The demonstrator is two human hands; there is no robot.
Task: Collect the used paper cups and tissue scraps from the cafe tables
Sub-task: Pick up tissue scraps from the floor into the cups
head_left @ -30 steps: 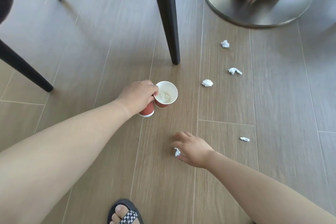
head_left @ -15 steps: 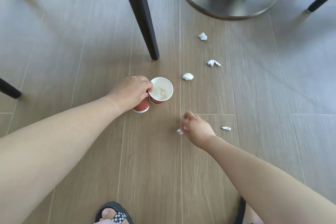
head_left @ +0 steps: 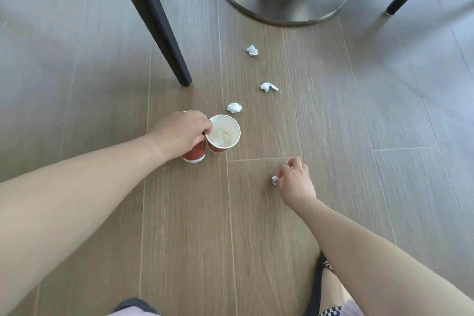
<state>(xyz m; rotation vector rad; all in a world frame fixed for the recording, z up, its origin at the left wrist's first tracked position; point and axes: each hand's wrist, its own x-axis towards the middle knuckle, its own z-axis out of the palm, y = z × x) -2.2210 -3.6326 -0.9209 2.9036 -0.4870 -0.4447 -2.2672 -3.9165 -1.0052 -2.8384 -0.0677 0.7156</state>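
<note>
Right hand (head_left: 295,179) has shifted toward 3 o'clock, fingertips pinching a tissue scrap (head_left: 274,180); left hand (head_left: 179,131) still grips two red paper cups (head_left: 216,149) by their rims.

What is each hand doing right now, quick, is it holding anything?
Left hand: holds the two red paper cups together.
Right hand: pinches a small tissue scrap.

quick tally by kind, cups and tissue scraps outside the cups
paper cups, held by the left hand: 2
tissue scraps on the floor: 3
tissue scrap pinched by the right hand: 1
total: 6
</note>
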